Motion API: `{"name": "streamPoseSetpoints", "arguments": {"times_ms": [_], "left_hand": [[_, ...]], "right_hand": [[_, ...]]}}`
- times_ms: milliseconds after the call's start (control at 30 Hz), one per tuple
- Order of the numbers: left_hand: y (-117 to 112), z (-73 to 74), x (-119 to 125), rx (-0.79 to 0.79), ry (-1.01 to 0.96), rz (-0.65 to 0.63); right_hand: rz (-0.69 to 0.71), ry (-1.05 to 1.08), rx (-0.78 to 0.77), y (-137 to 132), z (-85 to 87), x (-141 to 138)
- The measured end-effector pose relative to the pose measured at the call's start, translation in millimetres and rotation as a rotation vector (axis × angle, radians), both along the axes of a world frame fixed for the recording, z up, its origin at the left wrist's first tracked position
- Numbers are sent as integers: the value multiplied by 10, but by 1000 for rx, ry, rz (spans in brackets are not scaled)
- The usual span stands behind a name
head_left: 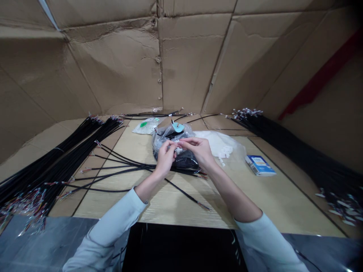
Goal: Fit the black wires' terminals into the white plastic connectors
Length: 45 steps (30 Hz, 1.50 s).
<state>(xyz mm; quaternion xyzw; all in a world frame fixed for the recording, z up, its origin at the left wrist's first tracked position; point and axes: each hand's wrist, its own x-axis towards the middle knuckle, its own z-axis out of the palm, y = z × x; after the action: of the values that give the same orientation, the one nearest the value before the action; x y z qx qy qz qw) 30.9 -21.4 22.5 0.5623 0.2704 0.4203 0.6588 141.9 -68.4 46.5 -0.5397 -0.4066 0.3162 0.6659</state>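
Both of my hands meet above a clear plastic bag [159, 141] with dark contents, in the middle of the table. My left hand [166, 154] is closed in a pinch, its fingertips touching those of the right. My right hand [200, 150] pinches too, thumb against forefinger. Between the fingertips shows a small white connector [178, 141], mostly hidden by the fingers. A light-blue round piece [178, 127] lies on the bag, with a white-tipped wire end beside it. Loose black cables [124, 162] with bare coloured wire ends lie under and left of my hands.
Thick bundles of black cable [70, 145] lie at left, another bundle [289, 141] at right with white connectors on its ends. A white bag [211, 139] with small white pieces, a smaller bag [141, 128] and a blue-white box [260, 165] stand about. Cardboard walls [193, 68] rise behind.
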Motion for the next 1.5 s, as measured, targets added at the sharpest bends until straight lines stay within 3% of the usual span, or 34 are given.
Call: {"name": "streamPoseSetpoints", "arguments": {"times_ms": [467, 833, 1500], "left_hand": [[3, 1, -3, -9, -15, -9], [-10, 17, -5, -25, -7, -12], [11, -14, -9, 70, 57, -26]], "right_hand": [[-17, -61, -21, -21, 29, -13], [-10, -234, 33, -1, -28, 48], [-21, -338, 55, -37, -13, 52]]}}
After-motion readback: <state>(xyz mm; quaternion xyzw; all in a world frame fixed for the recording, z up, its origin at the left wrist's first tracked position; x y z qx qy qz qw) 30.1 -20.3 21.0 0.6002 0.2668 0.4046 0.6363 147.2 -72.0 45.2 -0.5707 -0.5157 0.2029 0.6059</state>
